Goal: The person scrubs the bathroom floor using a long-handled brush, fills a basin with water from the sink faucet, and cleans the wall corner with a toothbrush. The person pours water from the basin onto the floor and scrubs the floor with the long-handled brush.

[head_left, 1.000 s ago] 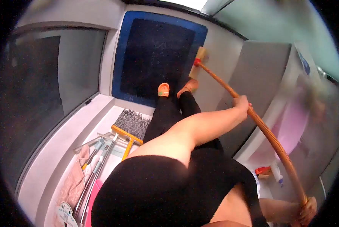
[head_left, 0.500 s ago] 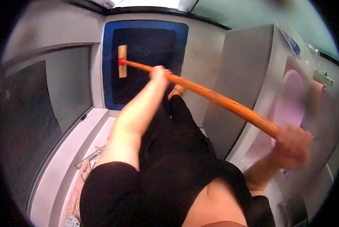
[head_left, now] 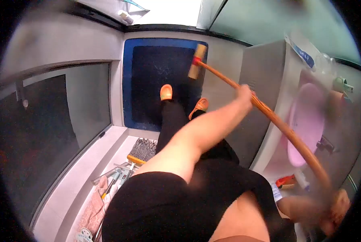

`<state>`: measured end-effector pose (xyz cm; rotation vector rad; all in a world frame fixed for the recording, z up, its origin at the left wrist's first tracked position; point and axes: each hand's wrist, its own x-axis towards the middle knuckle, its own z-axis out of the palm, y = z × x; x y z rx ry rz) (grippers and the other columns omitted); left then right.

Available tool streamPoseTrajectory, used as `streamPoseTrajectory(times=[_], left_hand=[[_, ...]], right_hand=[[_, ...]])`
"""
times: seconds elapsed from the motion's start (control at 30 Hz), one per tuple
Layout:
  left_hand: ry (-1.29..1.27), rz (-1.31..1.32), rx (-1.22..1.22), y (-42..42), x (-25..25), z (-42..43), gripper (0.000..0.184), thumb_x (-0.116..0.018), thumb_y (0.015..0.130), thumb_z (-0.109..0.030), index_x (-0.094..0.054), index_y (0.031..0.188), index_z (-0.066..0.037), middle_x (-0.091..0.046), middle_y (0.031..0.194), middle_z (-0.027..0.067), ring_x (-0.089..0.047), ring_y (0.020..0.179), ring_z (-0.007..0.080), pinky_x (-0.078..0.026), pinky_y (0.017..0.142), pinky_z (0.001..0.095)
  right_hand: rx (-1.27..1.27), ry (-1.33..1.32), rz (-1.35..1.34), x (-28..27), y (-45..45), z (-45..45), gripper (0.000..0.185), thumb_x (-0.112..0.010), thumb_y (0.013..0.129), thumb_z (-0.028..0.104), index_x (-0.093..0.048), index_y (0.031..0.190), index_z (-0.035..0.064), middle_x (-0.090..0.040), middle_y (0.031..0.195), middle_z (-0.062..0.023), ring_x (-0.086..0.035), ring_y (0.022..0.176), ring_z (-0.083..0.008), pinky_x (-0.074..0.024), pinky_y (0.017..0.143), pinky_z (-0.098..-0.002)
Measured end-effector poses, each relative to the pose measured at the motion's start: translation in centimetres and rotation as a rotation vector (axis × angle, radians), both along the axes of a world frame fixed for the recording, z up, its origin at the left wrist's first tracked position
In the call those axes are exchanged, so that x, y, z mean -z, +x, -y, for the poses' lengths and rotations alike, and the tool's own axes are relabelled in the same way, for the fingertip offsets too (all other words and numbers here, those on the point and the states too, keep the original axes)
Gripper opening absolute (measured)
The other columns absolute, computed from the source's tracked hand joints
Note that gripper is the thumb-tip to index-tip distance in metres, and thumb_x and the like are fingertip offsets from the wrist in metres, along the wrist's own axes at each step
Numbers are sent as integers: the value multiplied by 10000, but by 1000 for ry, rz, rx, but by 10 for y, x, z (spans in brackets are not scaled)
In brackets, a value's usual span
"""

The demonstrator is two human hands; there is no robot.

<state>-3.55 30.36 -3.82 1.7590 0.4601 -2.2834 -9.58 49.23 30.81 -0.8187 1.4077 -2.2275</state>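
Note:
A long wooden pole (head_left: pixel 285 128) slants from the lower right up to a pale brush head (head_left: pixel 197 61) with a red band. My left hand (head_left: pixel 245 95) is wrapped round the pole partway along it. At the lower right, my right hand (head_left: pixel 337 209) grips the pole's near end and looks blurred. The brush head lies over the right border of a dark blue mat (head_left: pixel 148 72). My feet in orange shoes (head_left: pixel 166 92) are below and left of the brush head.
A grey panel (head_left: pixel 261 76) stands on the right beside a pink oval basin (head_left: pixel 306 125). At the lower left are a grey mop head (head_left: pixel 143 148), metal poles and a pink cloth (head_left: pixel 92 213). Dark glass (head_left: pixel 47 133) lines the left side.
From half a second ago, the brush head has swung from the mat's left side to its right edge. My left hand has moved right, and my right hand has moved down and right.

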Motion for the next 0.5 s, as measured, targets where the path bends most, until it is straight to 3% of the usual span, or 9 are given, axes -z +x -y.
streamPoseTrajectory(times=[0.03, 0.07, 0.1, 0.13, 0.17, 0.23, 0.3, 0.4, 0.5], left_hand=[[23, 30, -110, 11, 7, 30, 114, -421, 797, -187, -393, 843, -86, -453, 659, 87, -447, 501, 209, -402, 429, 340], [-146, 29, 41, 29, 11, 61, 110, -424, 791, -190, -406, 789, -81, -464, 691, 90, -453, 548, 211, -402, 458, 345], [-349, 104, 89, 46, 45, 89, 244, -375, 776, -233, -461, 765, -5, -503, 670, 155, -490, 584, 289, -428, 545, 445], [-444, 130, 111, 72, 55, 124, 192, -401, 762, -201, -453, 730, -19, -501, 654, 144, -489, 562, 275, -432, 537, 429], [-417, 100, -13, 92, 125, 155, 146, -420, 741, -164, -439, 670, -38, -489, 617, 126, -486, 535, 260, -437, 526, 406], [-746, 220, 193, 151, 94, 216, 106, -415, 692, -104, -400, 593, -70, -426, 524, 88, -452, 465, 233, -427, 475, 379], [-491, 295, 61, 187, 133, 278, 120, -405, 681, -82, -354, 573, -89, -375, 493, 49, -410, 416, 185, -394, 418, 334], [-378, 317, 112, 189, 130, 301, 128, -393, 678, -69, -321, 577, -101, -338, 480, 28, -389, 401, 145, -377, 396, 290], [-382, 290, 123, 123, 160, 256, 51, -397, 714, -97, -413, 732, -52, -461, 572, 106, -479, 481, 263, -437, 491, 394]], right_hand=[[20, -5, 24, 11, -2, 12, 169, -500, 647, 206, -367, 598, 112, -372, 542, -14, -349, 453, -124, -306, 491, -267], [28, -11, 43, 24, -2, 28, 176, -502, 646, 211, -364, 599, 112, -370, 533, -11, -346, 445, -124, -306, 486, -271], [23, -14, 66, 37, 2, 49, 183, -505, 644, 217, -361, 599, 113, -368, 525, -8, -344, 437, -124, -306, 481, -274], [10, -17, 91, 52, 11, 75, 190, -507, 642, 223, -358, 599, 113, -366, 516, -4, -342, 429, -124, -306, 476, -277], [-13, -18, 126, 68, 21, 104, 197, -510, 641, 229, -355, 599, 114, -365, 507, -1, -340, 421, -124, -306, 472, -280], [-85, 3, 223, 101, 47, 168, 198, -501, 651, 230, -355, 591, 112, -375, 497, -4, -352, 416, -138, -321, 484, -294], [-328, 64, 109, 130, 62, 224, 145, -436, 698, 175, -368, 592, 104, -361, 451, -1, -362, 400, -160, -361, 524, -324], [-235, 40, 180, 146, 73, 255, 153, -437, 709, 158, -363, 585, 107, -339, 438, 8, -353, 391, -143, -368, 530, -328], [-78, 44, 244, 122, 39, 216, 195, -471, 707, 171, -332, 580, 122, -315, 446, 28, -314, 402, -102, -343, 512, -294]])
